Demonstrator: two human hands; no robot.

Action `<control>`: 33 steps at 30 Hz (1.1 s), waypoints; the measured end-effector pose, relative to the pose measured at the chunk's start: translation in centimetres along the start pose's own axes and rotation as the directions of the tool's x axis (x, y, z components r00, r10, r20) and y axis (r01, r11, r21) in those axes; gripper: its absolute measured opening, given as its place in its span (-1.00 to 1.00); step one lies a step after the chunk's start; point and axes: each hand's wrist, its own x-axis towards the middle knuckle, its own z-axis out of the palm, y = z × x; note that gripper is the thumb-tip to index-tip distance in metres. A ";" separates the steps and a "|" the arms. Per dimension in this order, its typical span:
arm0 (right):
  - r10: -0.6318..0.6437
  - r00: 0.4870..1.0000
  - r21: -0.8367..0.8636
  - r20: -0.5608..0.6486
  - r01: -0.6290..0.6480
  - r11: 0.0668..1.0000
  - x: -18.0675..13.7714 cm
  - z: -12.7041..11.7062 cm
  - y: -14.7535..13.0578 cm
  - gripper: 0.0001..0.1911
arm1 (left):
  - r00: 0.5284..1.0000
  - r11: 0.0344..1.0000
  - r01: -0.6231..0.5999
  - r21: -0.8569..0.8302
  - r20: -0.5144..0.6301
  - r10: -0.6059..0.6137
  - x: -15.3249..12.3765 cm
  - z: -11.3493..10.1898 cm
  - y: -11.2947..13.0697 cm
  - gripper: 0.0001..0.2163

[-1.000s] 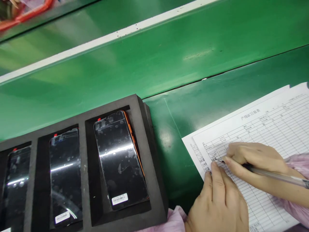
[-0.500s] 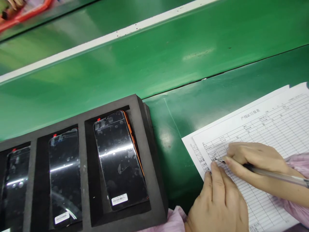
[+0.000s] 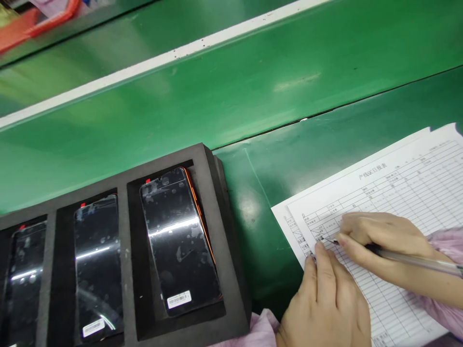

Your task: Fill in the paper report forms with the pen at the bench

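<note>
A ballpoint pen [image 3: 405, 259] with a clear barrel is gripped in my right hand [image 3: 383, 241], its tip touching the left columns of a printed form [image 3: 394, 190]. The form is a ruled table with a title line, lying over another sheet [image 3: 285, 224] that sticks out at the left. My left hand [image 3: 327, 299] lies flat on the papers, fingers stretched toward the pen tip. Both sleeves are pink.
To the left a black foam tray [image 3: 126, 260] holds smartphones in separate slots: one with an orange edge [image 3: 181, 241], a middle one [image 3: 97, 265] and a left one [image 3: 25, 279]. A green ledge with a white strip [image 3: 202, 44] runs behind; a red object [image 3: 54, 24] lies beyond.
The pen tip stays at nearly the same spot on the form, and my left hand keeps its place. A co-worker's fingers at the top left corner have gone from view.
</note>
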 end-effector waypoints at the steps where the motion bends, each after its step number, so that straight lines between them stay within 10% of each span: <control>1: 0.002 1.000 0.002 -0.010 -0.002 1.000 0.1 -0.1 0.0 -0.88 | 1.000 1.000 -0.003 0.002 0.000 0.003 0.0 -0.1 -0.1 -0.43; 33: 0.027 1.000 0.035 0.012 -0.027 0.999 0.2 -0.1 0.0 -0.89 | 0.998 0.999 0.015 0.043 -0.059 -0.012 0.6 -0.5 -0.5 -0.48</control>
